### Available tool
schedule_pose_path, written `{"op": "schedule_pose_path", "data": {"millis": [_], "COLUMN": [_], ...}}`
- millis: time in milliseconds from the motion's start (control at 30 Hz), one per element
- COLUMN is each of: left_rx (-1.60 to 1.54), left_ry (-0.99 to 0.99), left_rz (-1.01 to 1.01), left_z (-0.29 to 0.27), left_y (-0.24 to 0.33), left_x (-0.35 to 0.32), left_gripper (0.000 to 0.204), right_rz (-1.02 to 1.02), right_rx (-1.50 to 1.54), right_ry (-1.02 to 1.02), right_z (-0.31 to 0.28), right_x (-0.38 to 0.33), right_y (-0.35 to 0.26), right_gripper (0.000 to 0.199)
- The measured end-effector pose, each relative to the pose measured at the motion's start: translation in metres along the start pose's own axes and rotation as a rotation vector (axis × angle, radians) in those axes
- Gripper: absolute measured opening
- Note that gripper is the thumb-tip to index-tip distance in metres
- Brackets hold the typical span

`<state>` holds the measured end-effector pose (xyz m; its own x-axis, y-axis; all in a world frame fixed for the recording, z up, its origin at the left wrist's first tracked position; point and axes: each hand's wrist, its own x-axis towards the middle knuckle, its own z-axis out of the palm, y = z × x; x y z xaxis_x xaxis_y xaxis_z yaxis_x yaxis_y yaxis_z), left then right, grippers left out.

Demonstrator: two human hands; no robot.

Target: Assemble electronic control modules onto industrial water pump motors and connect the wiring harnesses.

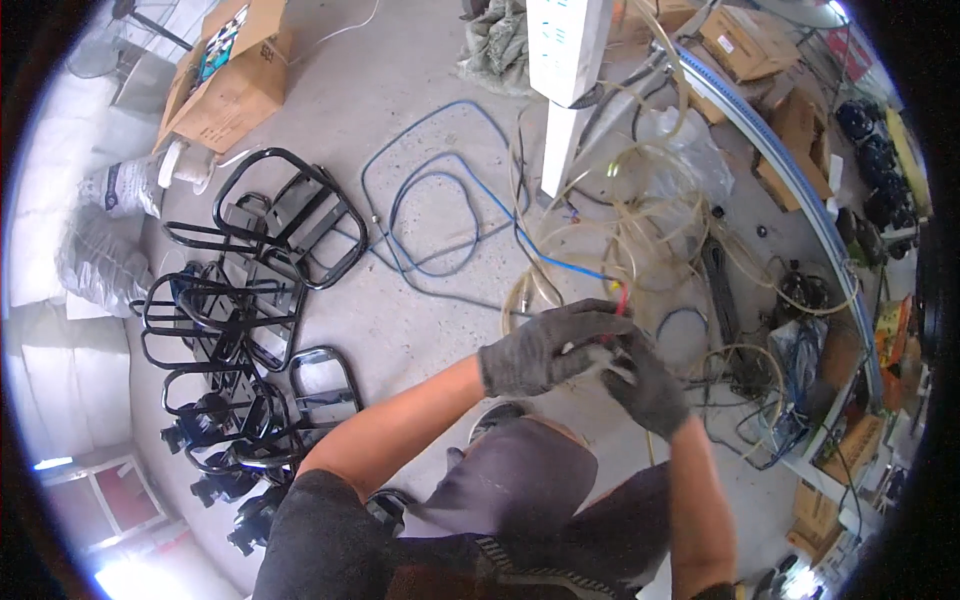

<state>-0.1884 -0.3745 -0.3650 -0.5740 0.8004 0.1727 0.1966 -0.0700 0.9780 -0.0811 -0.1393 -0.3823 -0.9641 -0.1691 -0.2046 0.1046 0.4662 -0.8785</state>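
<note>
Both of my hands wear dark grey gloves and meet in front of my lap. A bright blue hose (575,268) runs from the coiled hose on the floor up to my fingers. Beside its end, a small red piece (623,299) with a touch of yellow sticks up above my fingertips. My left hand (545,347) comes from the left, its fingers curled toward the red piece. Against those fingertips my right hand (645,383) is closed, slightly smeared by motion. What lies between the fingers is mostly hidden.
Black metal frames (285,225) are heaped at left, below an open cardboard box (232,95). A white post (562,120) stands ahead. Clear yellowish hoses (640,215) tangle over the floor at right, beside a curved metal rail (790,150). Blue hose loops (440,175) lie mid-floor.
</note>
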Motion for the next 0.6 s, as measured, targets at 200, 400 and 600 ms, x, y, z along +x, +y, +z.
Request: {"op": "schedule_pose_path", "data": {"millis": [200, 400, 600], "left_rx": [0.028, 0.302, 1.065], "left_ry": [0.021, -0.296, -0.418], "left_rz": [0.034, -0.271, -0.582], "left_z": [0.008, -0.013, -0.068], "left_y": [0.013, 0.051, 0.208], "left_x": [0.021, 0.011, -0.010], "left_gripper": [0.059, 0.061, 0.043], "right_rz": [-0.139, 0.042, 0.242], "right_rx": [0.017, 1.185, 1.242], "right_ry": [0.090, 0.281, -0.048], "right_z": [0.026, -0.017, -0.038], "right_x": [0.019, 0.003, 0.003], "right_y": [-0.034, -0.087, -0.140], "right_gripper": [0.035, 0.030, 0.038]}}
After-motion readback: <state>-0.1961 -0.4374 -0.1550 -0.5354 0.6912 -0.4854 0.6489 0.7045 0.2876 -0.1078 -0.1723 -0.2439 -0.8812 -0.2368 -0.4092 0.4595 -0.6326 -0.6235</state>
